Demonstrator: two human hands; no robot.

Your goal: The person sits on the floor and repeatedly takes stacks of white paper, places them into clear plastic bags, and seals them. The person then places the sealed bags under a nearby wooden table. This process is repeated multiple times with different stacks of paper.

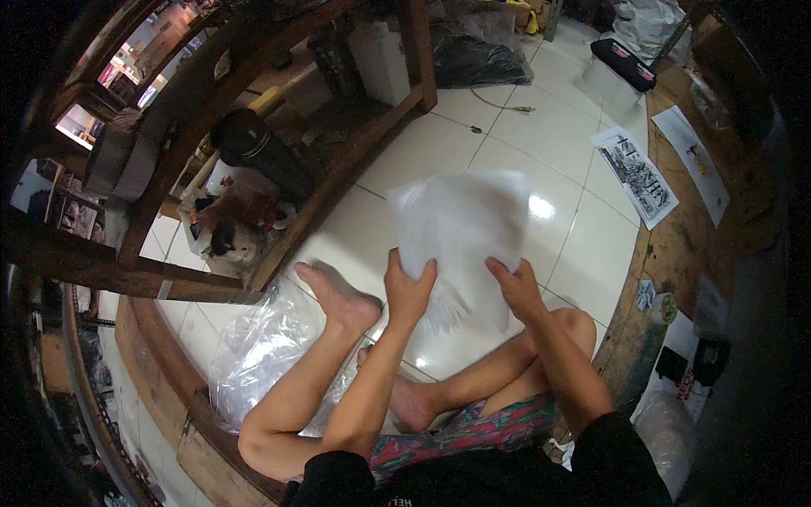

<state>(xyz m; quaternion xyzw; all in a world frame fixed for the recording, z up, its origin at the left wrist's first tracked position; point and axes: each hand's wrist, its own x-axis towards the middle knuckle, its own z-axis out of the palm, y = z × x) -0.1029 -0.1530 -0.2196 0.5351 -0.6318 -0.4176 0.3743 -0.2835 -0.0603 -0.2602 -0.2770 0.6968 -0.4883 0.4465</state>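
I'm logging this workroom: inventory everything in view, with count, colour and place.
Sheet bundle: one, translucent white, picture centre
Plastic heap: one, clear, floor, lower left
Printed papers: two, mostly white, right
Wooden frame: one, brown, left
Shelf clutter: uncountable, mostly dark, inside frame
Wooden board: one, brown, right
Case: one, black, upper right
Floor tiles: many, white, centre
Feet: two, bare, lower centre
Left hand: one, bare, bundle's left side
Right hand: one, bare, bundle's right side

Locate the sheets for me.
In the head view, the sheets are just right of centre, held between the left hand and the right hand, above the tiled floor.
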